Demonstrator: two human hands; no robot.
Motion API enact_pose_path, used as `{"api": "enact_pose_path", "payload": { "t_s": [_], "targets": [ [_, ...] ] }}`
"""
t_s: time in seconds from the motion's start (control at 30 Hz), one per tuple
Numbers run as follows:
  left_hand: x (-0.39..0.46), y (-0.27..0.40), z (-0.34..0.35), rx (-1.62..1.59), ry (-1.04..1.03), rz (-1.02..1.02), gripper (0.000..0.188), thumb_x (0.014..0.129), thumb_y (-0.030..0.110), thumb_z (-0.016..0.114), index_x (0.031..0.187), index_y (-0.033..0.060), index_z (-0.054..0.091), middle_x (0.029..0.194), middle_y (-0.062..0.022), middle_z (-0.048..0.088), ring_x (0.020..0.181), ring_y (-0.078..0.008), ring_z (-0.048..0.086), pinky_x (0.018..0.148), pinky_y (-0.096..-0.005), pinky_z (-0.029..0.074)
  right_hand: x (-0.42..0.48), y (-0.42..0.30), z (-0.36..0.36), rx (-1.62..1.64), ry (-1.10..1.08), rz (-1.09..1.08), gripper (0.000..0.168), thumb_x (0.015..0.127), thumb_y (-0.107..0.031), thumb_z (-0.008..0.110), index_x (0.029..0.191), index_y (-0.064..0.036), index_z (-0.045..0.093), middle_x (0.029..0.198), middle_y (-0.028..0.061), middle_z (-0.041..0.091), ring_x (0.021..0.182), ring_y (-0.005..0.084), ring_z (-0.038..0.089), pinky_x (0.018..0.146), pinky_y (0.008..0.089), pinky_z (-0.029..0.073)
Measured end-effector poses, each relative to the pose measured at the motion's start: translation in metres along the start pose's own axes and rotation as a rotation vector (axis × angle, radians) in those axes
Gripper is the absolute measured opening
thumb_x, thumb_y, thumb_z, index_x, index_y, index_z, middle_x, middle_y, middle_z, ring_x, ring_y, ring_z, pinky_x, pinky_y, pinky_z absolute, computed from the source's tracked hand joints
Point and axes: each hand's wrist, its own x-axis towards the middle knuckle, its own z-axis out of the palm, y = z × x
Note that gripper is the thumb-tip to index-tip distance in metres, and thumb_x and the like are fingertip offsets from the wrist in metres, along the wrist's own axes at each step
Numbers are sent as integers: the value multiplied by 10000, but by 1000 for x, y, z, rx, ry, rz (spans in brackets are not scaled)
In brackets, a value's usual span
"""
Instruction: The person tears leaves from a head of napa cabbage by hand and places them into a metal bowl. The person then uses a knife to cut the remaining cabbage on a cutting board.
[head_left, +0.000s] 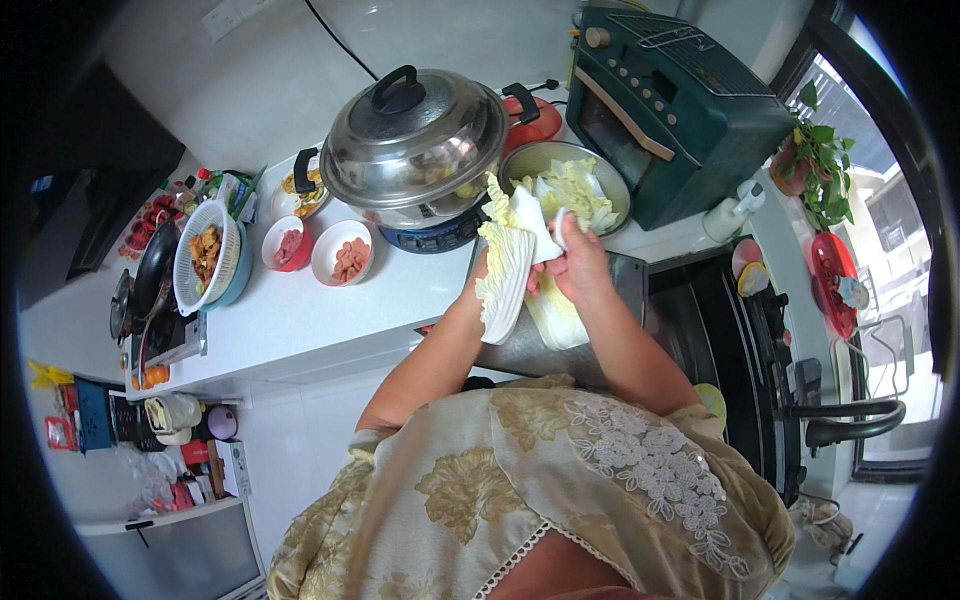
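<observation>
My left hand holds napa cabbage leaves; the leaves cover most of that hand. Opposite it, my right hand pinches a white piece of cabbage stalk between thumb and fingers. Just beyond both hands stands a metal bowl with torn, pale yellow-green cabbage pieces inside. Below my wrists, the rest of a napa cabbage lies on a grey metal board.
A lidded steel pot sits on an electric cooker base. Left of it are a bowl of sliced sausage, a bowl of raw meat and a white basket of food. A green countertop oven and a black sink flank the right.
</observation>
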Motion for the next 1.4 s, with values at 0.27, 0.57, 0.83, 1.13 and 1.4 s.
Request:
{"api": "enact_pose_path", "payload": {
  "t_s": [0.27, 0.57, 0.83, 1.13, 1.4],
  "targets": [
    [-20, 28, 17, 627, 107, -99, 231, 839, 251, 583, 944, 46, 581, 757, -48, 599, 571, -139, 565, 530, -299, 477, 3, -46, -10, -381, 40, -90, 257, 897, -251, 466, 1079, -68, 469, 819, 61, 570, 627, 131, 536, 519, 246, 455],
    [-20, 25, 21, 967, -93, -96, 299, 885, 252, 526, 1118, 65, 534, 944, -13, 584, 826, -90, 510, 755, -259, 427, 3, -51, -11, -713, -232, 131, 229, 859, -195, 516, 1054, -80, 479, 762, 20, 552, 485, 59, 469, 401, 188, 367],
    [-24, 29, 32, 1069, -169, -19, 285, 893, 225, 513, 1124, 57, 514, 933, -20, 586, 841, -98, 504, 777, -264, 421, 4, -34, -11, -350, -156, 177, 243, 853, -270, 552, 967, -59, 513, 707, 18, 552, 421, 34, 418, 329, 161, 285],
    [-8, 10, 7, 1166, -94, 280, 195, 887, 157, 512, 1046, 46, 530, 911, -22, 586, 811, -98, 505, 744, -263, 425, 8, -12, -25, 27, 103, 54, 218, 859, -284, 549, 922, -77, 523, 732, 17, 545, 430, 70, 419, 332, 196, 291],
    [-19, 29, 2, 1042, 37, 229, 257, 895, 164, 494, 1129, 57, 493, 990, -21, 565, 889, -89, 488, 804, -249, 400, 46, -61, -53, -416, 295, -142, 372, 852, -295, 545, 1104, -33, 462, 880, 85, 567, 632, 142, 546, 414, 228, 417]
  ]
}}
